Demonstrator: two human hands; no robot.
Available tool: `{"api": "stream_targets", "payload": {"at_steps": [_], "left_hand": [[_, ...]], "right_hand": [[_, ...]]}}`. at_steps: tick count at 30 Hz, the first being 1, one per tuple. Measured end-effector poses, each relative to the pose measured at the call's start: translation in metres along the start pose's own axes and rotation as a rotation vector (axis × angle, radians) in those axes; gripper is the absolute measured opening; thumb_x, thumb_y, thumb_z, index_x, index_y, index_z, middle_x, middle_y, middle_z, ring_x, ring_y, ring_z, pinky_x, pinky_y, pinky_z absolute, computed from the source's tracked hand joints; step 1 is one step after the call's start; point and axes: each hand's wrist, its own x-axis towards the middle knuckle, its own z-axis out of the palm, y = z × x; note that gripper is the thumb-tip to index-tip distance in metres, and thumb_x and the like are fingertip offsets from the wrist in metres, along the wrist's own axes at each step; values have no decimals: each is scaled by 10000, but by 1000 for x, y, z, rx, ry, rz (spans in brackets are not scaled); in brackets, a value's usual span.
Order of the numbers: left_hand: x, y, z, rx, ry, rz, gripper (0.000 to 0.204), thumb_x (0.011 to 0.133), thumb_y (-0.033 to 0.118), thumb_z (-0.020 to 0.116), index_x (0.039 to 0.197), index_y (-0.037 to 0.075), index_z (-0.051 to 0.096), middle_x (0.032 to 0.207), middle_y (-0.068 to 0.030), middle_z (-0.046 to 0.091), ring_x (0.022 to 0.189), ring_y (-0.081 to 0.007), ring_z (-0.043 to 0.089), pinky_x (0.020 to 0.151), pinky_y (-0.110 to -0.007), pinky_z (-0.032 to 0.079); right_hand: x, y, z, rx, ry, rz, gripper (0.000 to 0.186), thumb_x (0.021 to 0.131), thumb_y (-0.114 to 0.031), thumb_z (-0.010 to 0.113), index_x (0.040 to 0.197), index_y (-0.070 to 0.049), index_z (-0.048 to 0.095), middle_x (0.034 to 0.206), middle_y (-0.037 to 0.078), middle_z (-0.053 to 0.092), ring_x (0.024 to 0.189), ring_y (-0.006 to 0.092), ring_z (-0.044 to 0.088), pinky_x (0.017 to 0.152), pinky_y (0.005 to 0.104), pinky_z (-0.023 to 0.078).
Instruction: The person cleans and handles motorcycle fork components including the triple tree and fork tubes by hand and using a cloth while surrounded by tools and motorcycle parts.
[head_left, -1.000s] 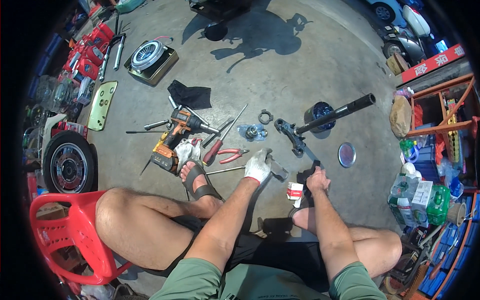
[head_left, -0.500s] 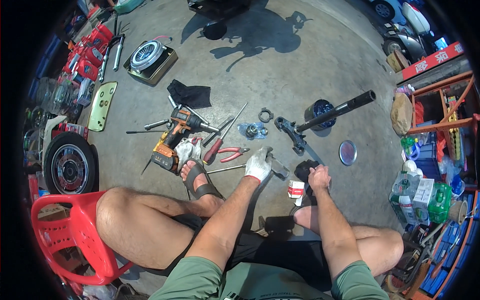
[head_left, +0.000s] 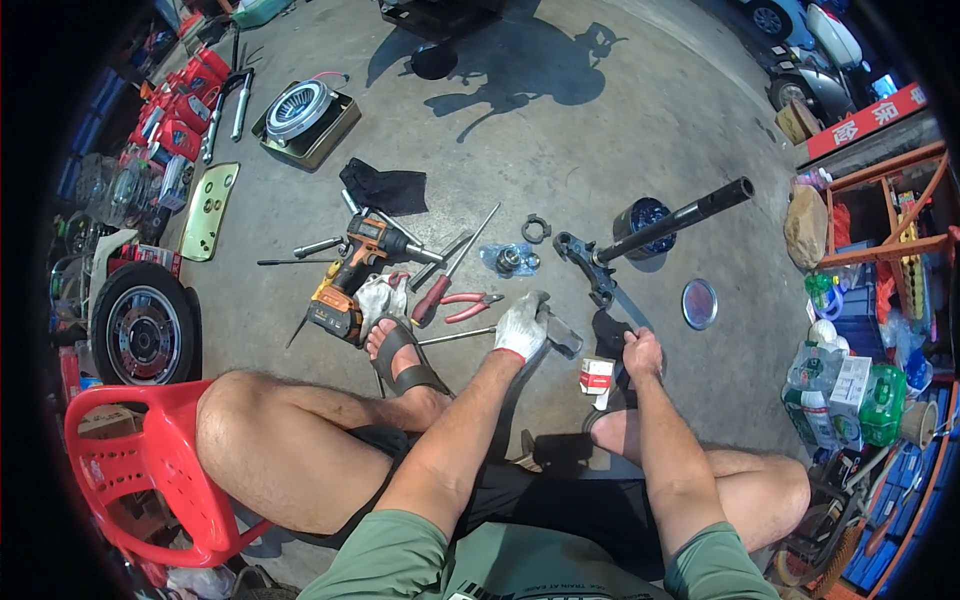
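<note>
My left hand [head_left: 522, 327], in a white glove, is closed round a hammer [head_left: 564, 338] near its head; the metal handle sticks out toward my sandalled foot. My bare right hand [head_left: 642, 354] grips a black cloth [head_left: 608, 332] that hangs beside its fingers. A small white and red box [head_left: 597, 376] stands just below the cloth. Ahead lies a steering stem [head_left: 672, 219] with its clamp [head_left: 588, 266] on the floor. Left of it are a bearing-like metal part [head_left: 509, 261] on blue plastic and a notched ring [head_left: 537, 229].
A cordless impact wrench [head_left: 352, 270], red-handled pliers [head_left: 472, 307] and a screwdriver [head_left: 433, 300] lie left. A tub of dark blue grease [head_left: 645, 223] and a round lid [head_left: 699, 303] are right. A wheel [head_left: 143, 325] and a red chair [head_left: 160, 470] stand at far left.
My right hand has shifted slightly, and the black cloth has gone from a bunched lump to a longer, looser shape. My left hand stays on the hammer.
</note>
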Motion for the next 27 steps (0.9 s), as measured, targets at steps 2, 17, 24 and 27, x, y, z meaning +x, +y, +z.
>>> {"api": "stream_targets", "payload": {"at_steps": [2, 17, 24, 27], "left_hand": [[1, 2, 1, -9, -6, -3, 250, 924, 129, 545, 1149, 42, 612, 1055, -198, 693, 1024, -378, 652, 902, -462, 516], [-2, 16, -8, -51, -3, -7, 304, 903, 178, 511, 1155, 56, 630, 1111, -217, 664, 1047, -398, 637, 898, -485, 519], [-12, 10, -13, -8, 4, -46, 291, 925, 155, 478, 1148, 44, 628, 1094, -231, 657, 1026, -412, 630, 889, -497, 503], [-9, 12, -6, -45, 47, -13, 292, 923, 157, 479, 1150, 44, 624, 1092, -233, 655, 1020, -413, 630, 880, -501, 504]], "right_hand": [[6, 4, 4, -23, -9, 9, 286, 936, -342, 640, 1119, -125, 678, 1147, 162, 694, 1120, 382, 639, 941, 524, 489], [37, 32, 26, 27, 440, -336, 364, 786, -85, 661, 1143, -50, 602, 1130, 223, 568, 1106, 426, 540, 958, 504, 443], [22, -4, 21, 20, 369, -332, 382, 822, -76, 633, 1201, -89, 587, 1166, 195, 583, 1121, 413, 538, 970, 492, 429], [28, -1, 18, 113, 372, -346, 399, 842, -53, 621, 1235, -80, 561, 1184, 204, 577, 1145, 408, 531, 988, 488, 415]]}}
